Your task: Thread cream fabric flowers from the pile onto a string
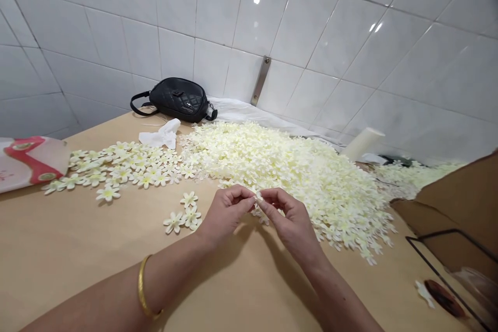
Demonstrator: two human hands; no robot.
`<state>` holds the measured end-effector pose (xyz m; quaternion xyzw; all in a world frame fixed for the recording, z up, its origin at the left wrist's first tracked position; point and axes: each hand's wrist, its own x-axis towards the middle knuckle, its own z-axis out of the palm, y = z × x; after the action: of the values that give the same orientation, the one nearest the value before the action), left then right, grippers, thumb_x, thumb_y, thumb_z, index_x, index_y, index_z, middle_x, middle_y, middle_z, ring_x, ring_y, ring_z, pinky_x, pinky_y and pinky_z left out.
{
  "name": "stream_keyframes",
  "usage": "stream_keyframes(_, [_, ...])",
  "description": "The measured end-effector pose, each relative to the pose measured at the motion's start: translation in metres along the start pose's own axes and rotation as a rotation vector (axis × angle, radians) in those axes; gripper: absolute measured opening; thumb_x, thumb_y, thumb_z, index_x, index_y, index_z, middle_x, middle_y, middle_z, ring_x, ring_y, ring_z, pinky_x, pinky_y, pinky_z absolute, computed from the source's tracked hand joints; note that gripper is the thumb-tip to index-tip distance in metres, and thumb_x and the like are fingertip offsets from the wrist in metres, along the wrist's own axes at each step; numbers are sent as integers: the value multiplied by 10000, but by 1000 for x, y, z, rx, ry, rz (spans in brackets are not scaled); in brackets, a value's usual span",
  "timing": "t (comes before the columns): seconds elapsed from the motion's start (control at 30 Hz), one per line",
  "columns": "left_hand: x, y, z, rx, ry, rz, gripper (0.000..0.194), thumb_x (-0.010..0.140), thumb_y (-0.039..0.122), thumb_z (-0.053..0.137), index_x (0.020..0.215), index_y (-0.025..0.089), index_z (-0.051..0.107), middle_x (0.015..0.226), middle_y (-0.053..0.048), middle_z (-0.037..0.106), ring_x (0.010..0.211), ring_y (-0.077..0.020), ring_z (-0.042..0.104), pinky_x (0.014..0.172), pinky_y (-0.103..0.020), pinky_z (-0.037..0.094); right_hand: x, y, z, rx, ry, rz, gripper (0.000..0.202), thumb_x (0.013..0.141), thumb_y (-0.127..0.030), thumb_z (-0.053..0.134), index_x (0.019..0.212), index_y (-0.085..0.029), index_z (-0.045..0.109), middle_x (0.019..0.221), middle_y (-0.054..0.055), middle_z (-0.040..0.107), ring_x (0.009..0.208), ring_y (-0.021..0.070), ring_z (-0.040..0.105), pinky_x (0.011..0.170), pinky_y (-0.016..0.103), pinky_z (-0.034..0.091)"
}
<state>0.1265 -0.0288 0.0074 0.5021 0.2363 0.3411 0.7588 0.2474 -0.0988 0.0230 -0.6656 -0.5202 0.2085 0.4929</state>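
Observation:
My left hand (229, 212) and my right hand (286, 218) meet at the fingertips, thumbs against forefingers. Pinched between them is a small pale artificial flower (258, 195), mostly hidden by the fingers. Just beyond the hands rises a large heap of cream-yellow artificial flowers (280, 161). To the left of my left hand lie several loose flowers (190, 215) flat on the table. Farther left, more flowers (132, 163) are spread out singly with their yellow centres showing. A gold bangle circles my left wrist.
On the brown table (97, 254), a black handbag (179, 98) sits at the back beside a crumpled white tissue (161, 135). A red-and-white bag (31, 162) lies at the left edge. At right are a cardboard box (459, 207), a black metal frame (439, 270) and a white roll (363, 143).

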Motion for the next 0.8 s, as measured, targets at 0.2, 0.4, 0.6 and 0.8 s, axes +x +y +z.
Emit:
stream_keyframes(0.2, [0, 0, 0, 97, 30, 91, 83, 661, 229, 602, 613, 161, 591, 579, -1, 525, 581, -119, 506, 585, -259, 418, -2, 3, 0, 367, -29, 104, 241, 684, -329, 643, 873, -193, 577, 757, -9, 541, 733, 123, 502, 681, 252, 413])
stream_keyframes(0.4, [-3, 3, 3, 255, 52, 183, 91, 665, 204, 564, 591, 161, 593, 594, -10, 520, 599, -125, 477, 597, -263, 400, 1, 5, 0, 583, 15, 249, 269, 621, -291, 698, 846, -172, 612, 723, -10, 548, 687, 100, 492, 676, 235, 400])
stream_keyframes(0.6, [-3, 4, 2, 363, 82, 252, 120, 697, 194, 505, 613, 150, 580, 609, -11, 513, 613, -127, 460, 602, -259, 381, 1, 3, 3, 540, -50, 220, 262, 647, -311, 681, 865, -180, 619, 702, -8, 562, 669, 105, 489, 650, 238, 391])
stream_keyframes(0.8, [-2, -3, -1, 496, 104, 331, 137, 683, 159, 478, 590, 152, 577, 607, -7, 517, 616, -128, 475, 599, -248, 367, -3, 4, 8, 416, -19, 100, 174, 667, -308, 664, 758, -181, 587, 705, -9, 562, 690, 118, 494, 654, 240, 389])
